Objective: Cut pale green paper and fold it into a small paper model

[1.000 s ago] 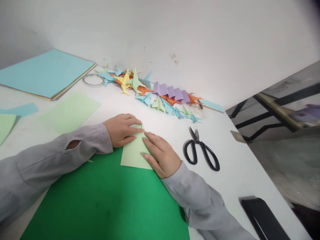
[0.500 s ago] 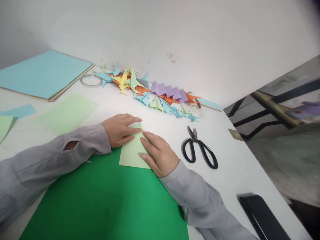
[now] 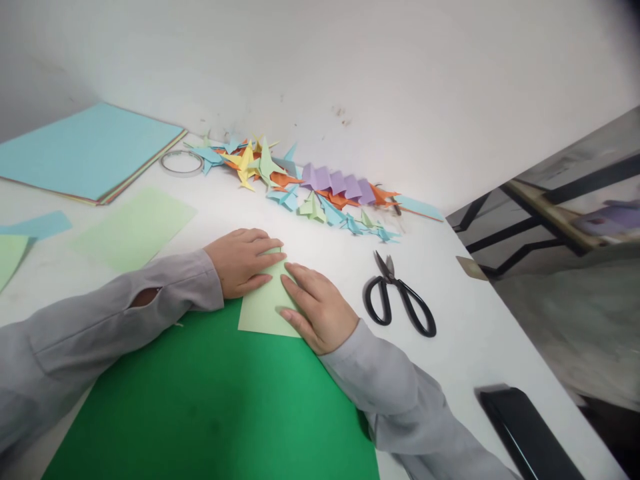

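Note:
A pale green sheet of paper (image 3: 261,312) lies over the far edge of a green mat (image 3: 215,400). My left hand (image 3: 245,262) rests flat on its far left part, fingers stretched to the right and a little apart. From the right, my right hand (image 3: 320,307) lies on the paper's right side, its fingers extended and spread. The fingertips of both hands are close together near the far end of the sheet. Both hands cover much of the paper, so its right edge is hidden.
Black-handled scissors (image 3: 397,293) lie partly open to the right. Several folded paper figures (image 3: 265,163) line the wall, beside a tape roll (image 3: 183,163) and a stack of coloured paper (image 3: 95,150). Another green sheet (image 3: 137,227) sits left; a black case (image 3: 530,433) lies front right.
My left hand's fingers have shifted slightly on the paper, with the thumb drawn a little leftward. My right hand and the sheet look nearly unmoved.

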Demonstrator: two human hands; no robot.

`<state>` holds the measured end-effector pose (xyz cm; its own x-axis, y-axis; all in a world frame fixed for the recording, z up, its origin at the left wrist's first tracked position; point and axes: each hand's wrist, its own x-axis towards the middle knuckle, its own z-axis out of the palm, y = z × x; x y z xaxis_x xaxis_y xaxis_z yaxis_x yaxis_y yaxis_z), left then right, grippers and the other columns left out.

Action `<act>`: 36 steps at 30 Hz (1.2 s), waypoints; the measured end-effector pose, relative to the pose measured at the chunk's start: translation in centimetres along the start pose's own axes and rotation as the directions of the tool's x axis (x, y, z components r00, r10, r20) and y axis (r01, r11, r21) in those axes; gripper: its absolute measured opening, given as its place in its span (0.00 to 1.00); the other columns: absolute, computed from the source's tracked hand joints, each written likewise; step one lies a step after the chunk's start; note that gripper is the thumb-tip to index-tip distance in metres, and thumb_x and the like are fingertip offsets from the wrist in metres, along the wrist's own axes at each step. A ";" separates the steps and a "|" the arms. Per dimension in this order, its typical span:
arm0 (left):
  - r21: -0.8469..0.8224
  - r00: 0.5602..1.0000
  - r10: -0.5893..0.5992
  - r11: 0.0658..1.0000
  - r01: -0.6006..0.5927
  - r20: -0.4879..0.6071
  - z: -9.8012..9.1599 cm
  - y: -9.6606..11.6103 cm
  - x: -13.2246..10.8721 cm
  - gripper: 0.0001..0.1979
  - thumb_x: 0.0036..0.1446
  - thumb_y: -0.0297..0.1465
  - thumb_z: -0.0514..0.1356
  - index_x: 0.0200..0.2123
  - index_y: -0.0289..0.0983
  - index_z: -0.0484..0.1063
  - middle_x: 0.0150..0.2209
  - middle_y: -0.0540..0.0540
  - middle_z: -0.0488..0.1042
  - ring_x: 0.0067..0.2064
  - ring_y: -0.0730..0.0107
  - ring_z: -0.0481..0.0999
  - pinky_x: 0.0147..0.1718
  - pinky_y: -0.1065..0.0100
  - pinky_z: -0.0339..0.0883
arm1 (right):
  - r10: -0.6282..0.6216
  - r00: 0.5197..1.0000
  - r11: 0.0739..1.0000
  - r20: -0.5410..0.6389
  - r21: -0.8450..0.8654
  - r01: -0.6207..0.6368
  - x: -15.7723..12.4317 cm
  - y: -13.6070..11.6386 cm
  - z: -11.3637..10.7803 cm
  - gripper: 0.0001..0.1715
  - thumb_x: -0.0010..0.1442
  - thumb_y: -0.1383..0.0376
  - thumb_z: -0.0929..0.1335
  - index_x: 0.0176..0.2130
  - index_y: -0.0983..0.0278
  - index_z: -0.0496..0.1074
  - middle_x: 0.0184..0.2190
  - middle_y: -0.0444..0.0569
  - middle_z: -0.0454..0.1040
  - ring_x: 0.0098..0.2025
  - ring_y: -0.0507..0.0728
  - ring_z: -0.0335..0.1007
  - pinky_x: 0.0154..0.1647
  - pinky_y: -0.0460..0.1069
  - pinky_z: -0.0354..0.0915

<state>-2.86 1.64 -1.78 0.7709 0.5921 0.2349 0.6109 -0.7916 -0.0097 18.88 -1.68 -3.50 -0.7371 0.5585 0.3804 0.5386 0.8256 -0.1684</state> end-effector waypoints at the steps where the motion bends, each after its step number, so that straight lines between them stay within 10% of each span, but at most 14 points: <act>1: 0.003 1.000 -0.001 1.000 0.001 -0.007 0.0 0.0 0.0 0.22 0.58 0.37 0.46 0.53 0.34 0.63 0.55 0.38 0.63 0.52 0.51 0.61 0.47 0.52 0.58 | -0.001 1.000 1.000 0.000 -0.002 0.001 0.0 0.0 0.0 0.28 0.62 0.56 0.56 0.51 0.74 0.65 0.54 0.67 0.63 0.57 0.66 0.57 0.50 0.64 0.62; 36: 0.015 1.000 -0.009 1.000 0.008 0.021 -0.1 0.0 0.0 0.23 0.59 0.38 0.45 0.54 0.34 0.63 0.56 0.38 0.62 0.52 0.53 0.61 0.48 0.53 0.58 | -0.011 1.000 1.000 0.001 -0.026 0.011 0.0 0.0 0.1 0.28 0.62 0.56 0.57 0.50 0.75 0.65 0.53 0.67 0.63 0.57 0.66 0.57 0.50 0.63 0.62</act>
<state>-2.91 1.63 -1.73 0.7693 0.6019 0.2144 0.6200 -0.7843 -0.0228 18.83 -1.66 -3.55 -0.7435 0.5492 0.3816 0.5407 0.8294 -0.1403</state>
